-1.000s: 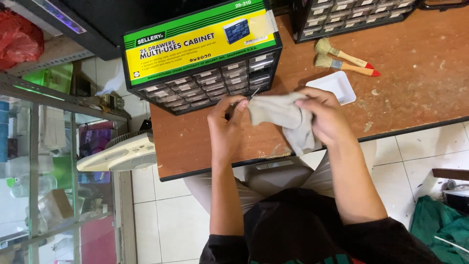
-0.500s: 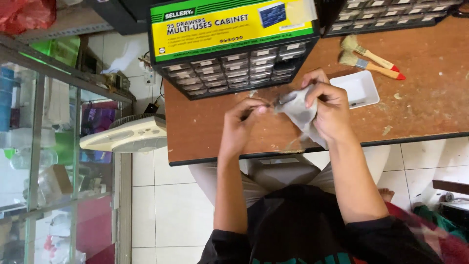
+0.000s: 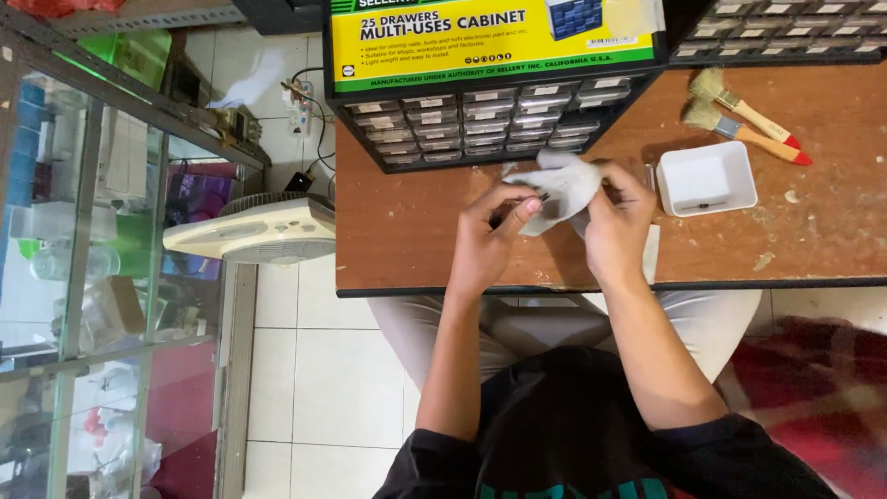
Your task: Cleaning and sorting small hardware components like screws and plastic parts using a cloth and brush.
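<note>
Near the worktop's (image 3: 416, 249) front edge, your left hand (image 3: 485, 245) pinched a thin dark tool (image 3: 519, 205) while your right hand (image 3: 617, 226) gripped the grey cloth (image 3: 562, 185) bunched around its tip, close enough to wipe; white tray (image 3: 707, 180) sat just beside

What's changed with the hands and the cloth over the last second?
Both hands have drawn together over the table: the left hand now pinches a thin dark tool against the grey cloth, which the right hand has bunched up closer around it. The white tray, two brushes and drawer cabinet stayed put.
</note>
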